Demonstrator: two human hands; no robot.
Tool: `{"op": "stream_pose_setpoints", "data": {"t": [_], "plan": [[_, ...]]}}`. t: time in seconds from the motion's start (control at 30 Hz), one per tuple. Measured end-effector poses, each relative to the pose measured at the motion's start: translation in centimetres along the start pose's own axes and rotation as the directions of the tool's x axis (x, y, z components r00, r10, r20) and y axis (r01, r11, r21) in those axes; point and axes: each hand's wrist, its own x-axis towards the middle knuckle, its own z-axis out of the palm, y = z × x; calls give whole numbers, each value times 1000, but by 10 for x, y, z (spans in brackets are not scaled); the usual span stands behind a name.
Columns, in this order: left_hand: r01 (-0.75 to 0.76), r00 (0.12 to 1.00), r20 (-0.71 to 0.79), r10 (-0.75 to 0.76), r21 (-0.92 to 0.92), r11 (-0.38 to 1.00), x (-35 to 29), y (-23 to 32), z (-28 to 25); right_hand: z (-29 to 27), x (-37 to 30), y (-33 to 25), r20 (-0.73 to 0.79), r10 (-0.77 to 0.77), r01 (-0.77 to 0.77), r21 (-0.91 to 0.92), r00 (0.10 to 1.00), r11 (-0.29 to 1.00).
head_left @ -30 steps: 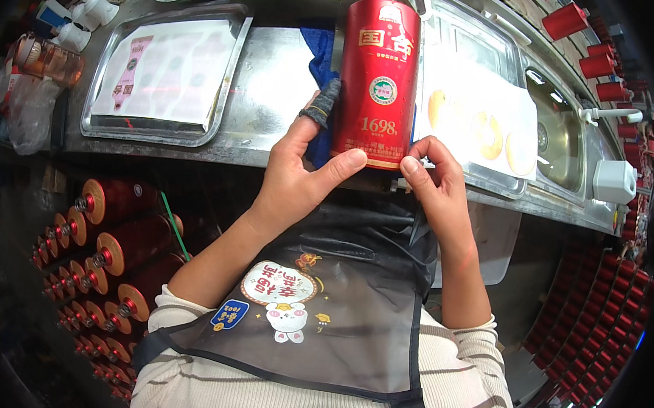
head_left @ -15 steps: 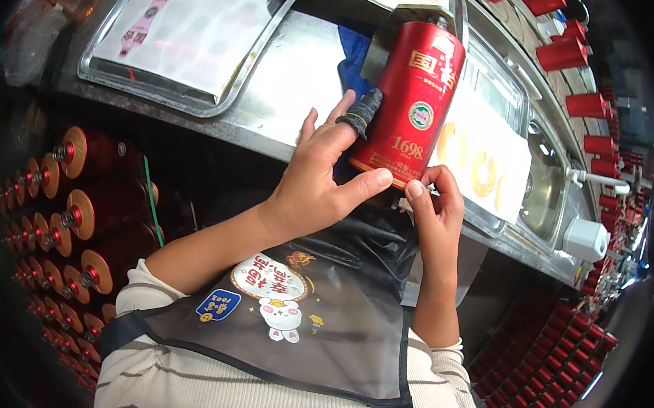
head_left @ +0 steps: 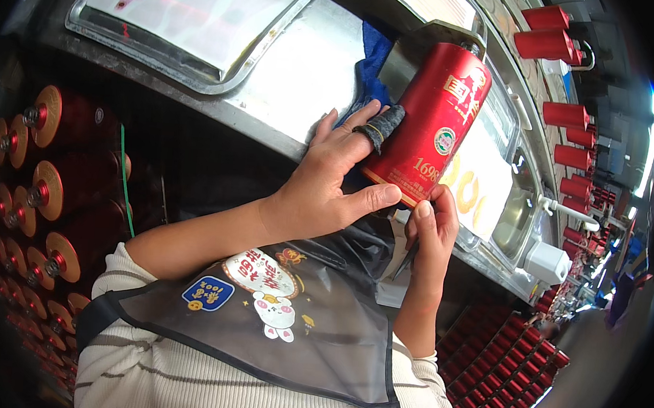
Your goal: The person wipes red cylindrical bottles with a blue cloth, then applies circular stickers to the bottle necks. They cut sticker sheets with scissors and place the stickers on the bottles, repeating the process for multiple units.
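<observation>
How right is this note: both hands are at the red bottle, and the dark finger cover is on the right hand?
Not quite: the head view shows the finger cover on the left hand. That hand and the right hand are indeed both at the red bottle.

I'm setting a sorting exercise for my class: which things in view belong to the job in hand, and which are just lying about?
In the job:
red bottle, touched by left hand and right hand;
dark finger cover on the left hand;
perhaps the sheet with gold shapes.

Seemingly just lying about:
white container;
sink;
tap.
</observation>
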Motion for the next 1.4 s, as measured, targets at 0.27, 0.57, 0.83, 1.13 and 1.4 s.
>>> {"op": "stream_pose_setpoints", "data": {"t": [0.27, 0.57, 0.83, 1.13, 1.4], "plan": [[33, 999, -6, -35, -229, 973, -3, -8, -1, 2, 0, 6, -33, -51, 48, -95, 998, 994], [208, 974, 90, -206, -712, 671, -7, -20, 1, -4, -1, 10, -32, -36, 32, -134, 999, 990], [139, 988, 7, -155, -486, 863, -8, -18, 7, -2, 0, 9, -40, -56, 50, -149, 998, 988], [116, 988, -28, -149, -496, 861, -7, -19, 11, 3, -2, 3, -44, -8, 6, -46, 999, 999], [27, 997, -53, -47, -317, 948, -5, -10, 5, 2, 0, 5, -41, -36, 31, -131, 999, 991]]}}
